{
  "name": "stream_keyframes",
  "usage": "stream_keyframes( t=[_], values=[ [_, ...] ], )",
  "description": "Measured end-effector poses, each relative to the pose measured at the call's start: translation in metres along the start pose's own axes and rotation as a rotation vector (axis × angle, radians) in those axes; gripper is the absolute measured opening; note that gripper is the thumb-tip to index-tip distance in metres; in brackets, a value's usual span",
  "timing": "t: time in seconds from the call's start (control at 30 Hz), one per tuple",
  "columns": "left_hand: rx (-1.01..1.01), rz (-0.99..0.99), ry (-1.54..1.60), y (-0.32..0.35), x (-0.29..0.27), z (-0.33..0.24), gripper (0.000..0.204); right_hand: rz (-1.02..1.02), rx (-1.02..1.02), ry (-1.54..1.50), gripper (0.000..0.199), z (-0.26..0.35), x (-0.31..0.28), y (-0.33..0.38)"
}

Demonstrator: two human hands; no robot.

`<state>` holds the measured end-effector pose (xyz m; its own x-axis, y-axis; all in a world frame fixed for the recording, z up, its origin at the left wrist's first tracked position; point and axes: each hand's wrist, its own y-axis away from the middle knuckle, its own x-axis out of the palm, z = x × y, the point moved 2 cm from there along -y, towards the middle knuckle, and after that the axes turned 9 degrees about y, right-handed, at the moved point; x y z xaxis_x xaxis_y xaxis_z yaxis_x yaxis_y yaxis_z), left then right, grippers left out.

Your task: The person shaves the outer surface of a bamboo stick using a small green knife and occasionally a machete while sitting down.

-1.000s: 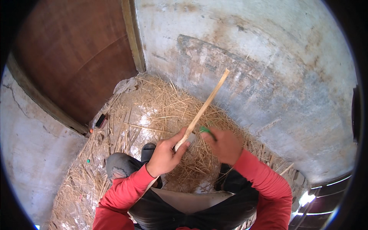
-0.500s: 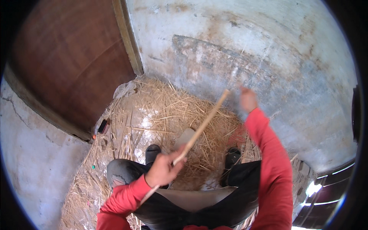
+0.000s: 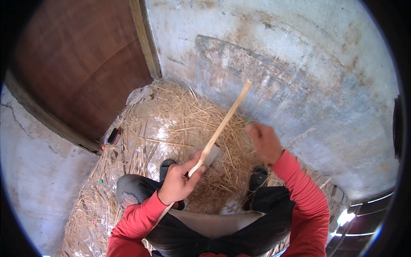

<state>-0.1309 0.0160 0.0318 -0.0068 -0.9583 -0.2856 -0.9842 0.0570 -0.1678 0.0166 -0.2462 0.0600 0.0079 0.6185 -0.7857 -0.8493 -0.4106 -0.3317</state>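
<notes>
My left hand is closed around a long pale wooden stick, gripping it at mid-length with the thumb along the top. The stick slants up and to the right; its lower part passes beneath my left forearm. Its upper end points at the wall and touches nothing. To the right of the stick, apart from it, my right hand hangs with the fingers curled together and somewhat blurred. A bit of green shows at those fingertips, too small to name. Below the stick, a pale flat block lies on the straw between my feet.
Loose straw and shavings cover the floor. A stained plaster wall rises ahead and to the right, and a brown door stands at the left. Near its foot lies a small dark object. My dark shoes flank the block.
The stick now stands steeper, its upper end further up and to the left. My right hand has come down and left, from beyond the stick's tip to beside its upper half.
</notes>
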Motion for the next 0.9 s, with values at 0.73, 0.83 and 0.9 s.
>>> stream_keyframes(
  t=[0.73,0.83,0.9],
  values=[
    [0.180,0.013,-0.161,0.004,0.002,0.012,0.044,-0.175,-0.353,-0.097,0.031,-0.036,-0.024,-0.028],
    [0.198,0.028,-0.179,0.004,0.002,0.016,0.043,-0.317,-0.039,-0.129,0.028,-0.031,-0.025,-0.032],
    [0.128,0.051,-0.171,0.005,0.003,0.006,0.044,-0.294,0.049,-0.139,0.029,-0.034,-0.027,-0.035]
  ],
)
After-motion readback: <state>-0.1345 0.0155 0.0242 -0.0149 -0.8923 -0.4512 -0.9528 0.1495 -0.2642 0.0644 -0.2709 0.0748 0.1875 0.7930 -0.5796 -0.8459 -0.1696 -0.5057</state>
